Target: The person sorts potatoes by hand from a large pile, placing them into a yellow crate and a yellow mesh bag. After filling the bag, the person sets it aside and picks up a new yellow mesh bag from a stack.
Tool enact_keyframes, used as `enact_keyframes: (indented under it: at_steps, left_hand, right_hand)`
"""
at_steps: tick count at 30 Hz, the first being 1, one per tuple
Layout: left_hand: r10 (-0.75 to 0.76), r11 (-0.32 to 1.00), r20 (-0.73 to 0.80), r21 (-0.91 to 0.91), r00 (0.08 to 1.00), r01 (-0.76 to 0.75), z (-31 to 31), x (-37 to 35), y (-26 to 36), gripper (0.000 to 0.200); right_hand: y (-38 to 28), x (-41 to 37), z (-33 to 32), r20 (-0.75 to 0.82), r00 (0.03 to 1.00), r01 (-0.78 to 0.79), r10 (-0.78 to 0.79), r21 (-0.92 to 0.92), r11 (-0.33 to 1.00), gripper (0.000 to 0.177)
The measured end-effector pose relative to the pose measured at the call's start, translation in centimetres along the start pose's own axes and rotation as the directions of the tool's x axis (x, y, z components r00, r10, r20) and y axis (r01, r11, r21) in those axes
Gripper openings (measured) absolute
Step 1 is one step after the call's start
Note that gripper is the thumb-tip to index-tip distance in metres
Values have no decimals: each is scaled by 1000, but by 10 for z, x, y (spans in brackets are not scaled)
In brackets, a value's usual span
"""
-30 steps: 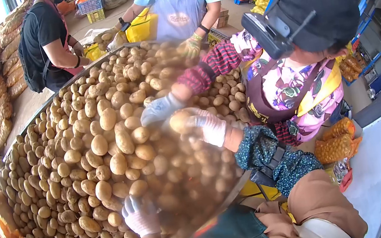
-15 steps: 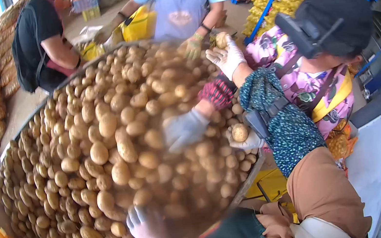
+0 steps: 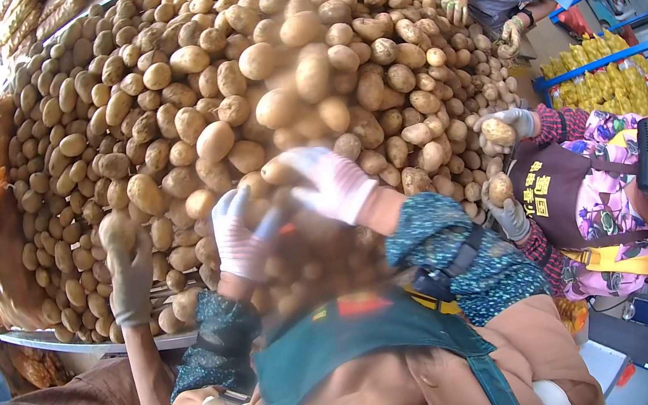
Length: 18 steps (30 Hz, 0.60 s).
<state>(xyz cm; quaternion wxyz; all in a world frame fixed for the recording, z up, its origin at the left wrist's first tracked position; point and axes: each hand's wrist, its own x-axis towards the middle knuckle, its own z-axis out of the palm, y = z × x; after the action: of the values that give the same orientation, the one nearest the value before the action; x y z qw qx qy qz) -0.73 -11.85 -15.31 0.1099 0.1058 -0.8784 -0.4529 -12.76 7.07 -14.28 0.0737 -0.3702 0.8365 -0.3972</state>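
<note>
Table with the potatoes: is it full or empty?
Full. The potatoes are heaped on one another all across the table, right out to its metal rim.

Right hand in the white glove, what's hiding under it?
The right hand rests on the heaped potatoes; one peeks out just beside it. The hand itself covers whatever lies beneath its palm, and that spot is blurry too.

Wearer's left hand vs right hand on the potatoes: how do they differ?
The left hand points its fingers up at the near edge of the potato pile; the right hand reaches farther in, fingers pointing sideways. The left hand sits lower in view than the right hand. Both are white-gloved and rest against the pile.
</note>
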Motion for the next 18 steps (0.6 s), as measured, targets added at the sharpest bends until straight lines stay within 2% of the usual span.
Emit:
enact_keyframes:
  at_steps: [1, 2, 3, 4, 5, 6, 7, 8, 9, 10, 11, 12, 13, 14, 15, 17, 18]
  left_hand:
    - [-78, 981, -49, -181, 996, 68, -1, -2, -6, 54]
    - [-451, 680, 57, -624, 891, 384, -6, 0, 19, 42]
    - [-430, 661, 34, -669, 902, 340, -11, 2, 6, 41]
    - [-581, 445, 133, -774, 803, 450, -17, 3, -5, 44]
    - [-687, 196, 255, -836, 680, 512, -23, 6, -7, 48]
    - [-736, 72, 308, -850, 603, 522, -25, 7, -7, 56]
    - [-743, 15, 319, -871, 588, 492, -25, 4, -13, 56]
    - [-719, -35, 379, -856, 582, 515, -30, 1, -15, 55]
    - [-691, -87, 440, -838, 574, 538, -35, 1, -12, 54]
    - [-667, -137, 472, -838, 577, 528, -36, -1, -9, 52]
    - [-641, -186, 503, -834, 579, 519, -38, -3, -2, 49]
    - [-615, -233, 531, -828, 583, 510, -41, -3, 2, 47]
    - [-633, -233, 510, -843, 582, 486, -42, -2, 3, 45]
    - [-652, -234, 492, -855, 578, 464, -43, -2, 4, 44]
    - [-667, -231, 472, -867, 577, 442, -43, -2, 5, 43]
    - [-654, -120, 422, -877, 628, 464, -45, -3, 4, 36]
    - [-639, -36, 395, -873, 660, 487, -45, -3, 2, 35]
  right_hand:
    - [1, 7, 17, -12, 998, 55, -56, -80, 995, 47]
    - [7, 13, 31, 56, 996, 83, -74, -192, 978, 48]
    - [8, 23, 37, 125, 988, 121, -87, -302, 946, 48]
    - [11, 32, 40, 234, 969, 168, -82, -380, 909, 45]
    - [6, 41, 30, 289, 956, 163, -54, -369, 915, 45]
    - [7, 38, 27, 209, 977, 97, -45, -249, 964, 47]
    - [9, 35, 23, 131, 991, 36, -20, -121, 992, 48]
    - [26, 29, 31, 75, 993, -106, 90, 254, 961, 52]
    - [9, 25, 9, 120, 952, -302, 281, 513, 803, 49]
    - [12, 17, -1, 212, 901, -399, 378, 745, 534, 46]
    - [16, 9, -10, 328, 838, -442, 435, 876, 191, 43]
    - [24, 1, -13, 357, 861, -361, 363, 931, -58, 42]
    - [29, -9, -13, 363, 884, -270, 293, 911, -312, 40]
    - [21, -17, -21, 405, 864, -232, 297, 846, -479, 36]
    - [25, -28, -25, 443, 844, -233, 302, 810, -538, 31]
    - [33, -35, -20, 484, 755, -318, 442, 860, -398, 24]
    - [31, -40, -17, 407, 758, -496, 510, 867, 46, 23]
